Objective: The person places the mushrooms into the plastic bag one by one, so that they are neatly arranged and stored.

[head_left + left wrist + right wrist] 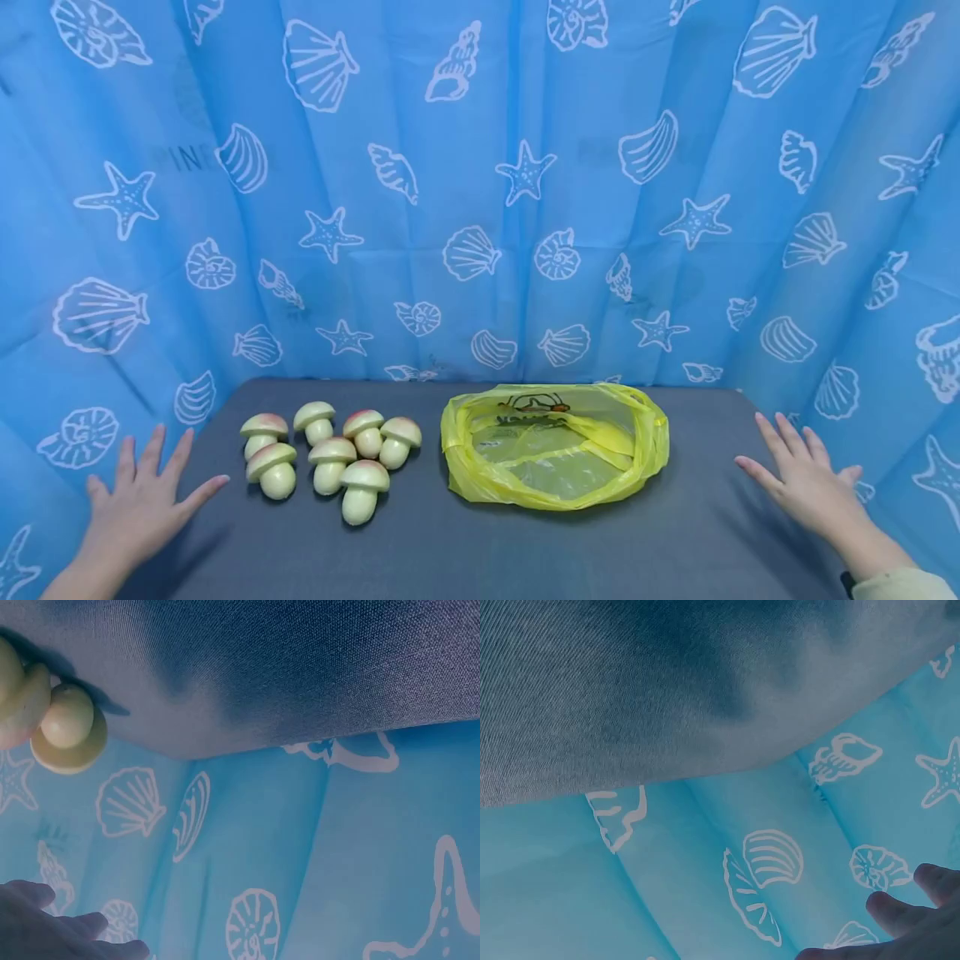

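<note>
1. Left hand (142,504): fingers straight and spread wide, holding nothing, at the table's left side.
2. Right hand (813,492): likewise spread wide and holding nothing, at the table's right side, below a pale sleeve (903,585).
3. Seven mushrooms (332,465), cream with pinkish tinges, cluster to the right of the left hand, near it but not touching.
4. A yellow plastic bag (480,482) lies between mushrooms and right hand, mouth open, apart from both.
5. Beneath: a dark grey table (600,550). Behind: a blue curtain (450,208) with white seashells and starfish.
</note>
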A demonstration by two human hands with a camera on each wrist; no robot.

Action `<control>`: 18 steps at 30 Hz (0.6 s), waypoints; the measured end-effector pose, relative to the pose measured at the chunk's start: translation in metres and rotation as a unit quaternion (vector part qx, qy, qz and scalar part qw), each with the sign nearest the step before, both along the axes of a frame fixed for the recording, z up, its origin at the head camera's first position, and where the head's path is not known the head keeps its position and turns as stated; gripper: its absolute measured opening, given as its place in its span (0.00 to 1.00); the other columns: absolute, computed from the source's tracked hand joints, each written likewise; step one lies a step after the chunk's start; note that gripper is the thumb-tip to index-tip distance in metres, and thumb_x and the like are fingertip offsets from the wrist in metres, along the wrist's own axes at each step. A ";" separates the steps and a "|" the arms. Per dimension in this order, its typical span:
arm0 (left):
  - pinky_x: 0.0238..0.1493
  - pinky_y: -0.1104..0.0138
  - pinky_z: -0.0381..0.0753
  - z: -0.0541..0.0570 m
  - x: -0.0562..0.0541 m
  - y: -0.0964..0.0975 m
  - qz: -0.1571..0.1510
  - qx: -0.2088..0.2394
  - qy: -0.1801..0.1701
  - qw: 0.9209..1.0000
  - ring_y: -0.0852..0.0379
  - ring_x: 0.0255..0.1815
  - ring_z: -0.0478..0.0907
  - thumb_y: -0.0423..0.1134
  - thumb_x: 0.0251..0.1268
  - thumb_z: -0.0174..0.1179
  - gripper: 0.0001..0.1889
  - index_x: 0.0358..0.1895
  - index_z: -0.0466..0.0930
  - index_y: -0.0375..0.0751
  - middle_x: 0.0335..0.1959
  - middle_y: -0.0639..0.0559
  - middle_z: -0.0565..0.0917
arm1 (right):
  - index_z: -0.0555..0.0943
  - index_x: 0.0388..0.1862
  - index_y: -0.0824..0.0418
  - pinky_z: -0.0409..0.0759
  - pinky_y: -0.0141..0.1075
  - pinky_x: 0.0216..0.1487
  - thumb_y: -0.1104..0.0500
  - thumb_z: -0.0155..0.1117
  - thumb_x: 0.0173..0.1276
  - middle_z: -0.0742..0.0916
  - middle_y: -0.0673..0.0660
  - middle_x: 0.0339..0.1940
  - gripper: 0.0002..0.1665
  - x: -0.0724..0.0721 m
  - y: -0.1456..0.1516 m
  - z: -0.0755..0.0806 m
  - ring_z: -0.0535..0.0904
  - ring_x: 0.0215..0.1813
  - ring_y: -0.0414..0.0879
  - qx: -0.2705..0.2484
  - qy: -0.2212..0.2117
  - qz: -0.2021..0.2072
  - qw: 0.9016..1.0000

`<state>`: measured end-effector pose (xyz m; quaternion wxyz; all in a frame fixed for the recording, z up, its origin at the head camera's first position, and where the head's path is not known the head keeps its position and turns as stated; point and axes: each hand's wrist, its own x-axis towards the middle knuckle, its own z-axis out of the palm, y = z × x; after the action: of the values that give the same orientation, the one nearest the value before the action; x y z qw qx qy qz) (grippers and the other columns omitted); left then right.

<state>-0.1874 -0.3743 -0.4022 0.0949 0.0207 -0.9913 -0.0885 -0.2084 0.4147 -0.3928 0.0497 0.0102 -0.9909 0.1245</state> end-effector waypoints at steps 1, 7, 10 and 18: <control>0.46 0.19 0.32 -0.001 0.000 0.000 0.000 0.000 0.000 1.000 0.15 0.66 0.26 0.71 0.66 0.45 0.52 0.77 0.39 0.33 0.71 0.19 0.38 | 0.31 0.78 0.61 0.31 0.85 0.43 0.32 0.42 0.74 0.40 0.77 0.74 0.53 0.000 0.000 0.001 0.33 0.68 0.82 0.000 -0.001 0.001 1.000; 0.46 0.20 0.33 -0.005 0.000 -0.004 -0.002 0.005 -0.010 1.000 0.15 0.66 0.26 0.71 0.66 0.45 0.53 0.76 0.40 0.31 0.71 0.19 0.38 | 0.30 0.78 0.61 0.31 0.85 0.43 0.32 0.42 0.75 0.40 0.77 0.74 0.53 -0.002 -0.005 0.004 0.33 0.68 0.82 -0.018 -0.004 0.001 1.000; 0.47 0.21 0.35 -0.005 -0.001 -0.007 0.000 0.017 -0.020 1.000 0.15 0.66 0.26 0.70 0.67 0.44 0.53 0.75 0.39 0.28 0.70 0.18 0.38 | 0.31 0.78 0.62 0.34 0.85 0.44 0.34 0.43 0.75 0.40 0.78 0.73 0.53 -0.005 -0.013 0.004 0.34 0.68 0.83 -0.054 -0.001 0.004 0.999; 0.48 0.22 0.46 -0.004 -0.004 -0.009 -0.008 0.088 -0.072 0.993 0.12 0.63 0.33 0.67 0.71 0.42 0.54 0.72 0.31 0.19 0.67 0.13 0.35 | 0.26 0.75 0.68 0.42 0.78 0.56 0.41 0.49 0.76 0.37 0.81 0.72 0.55 -0.014 -0.032 0.012 0.31 0.70 0.80 -0.180 -0.004 0.029 0.983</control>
<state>-0.1913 -0.3829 -0.4058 0.0206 0.0272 -0.9840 -0.1749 -0.2225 0.3832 -0.3804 0.0431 0.0296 -0.9518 0.3022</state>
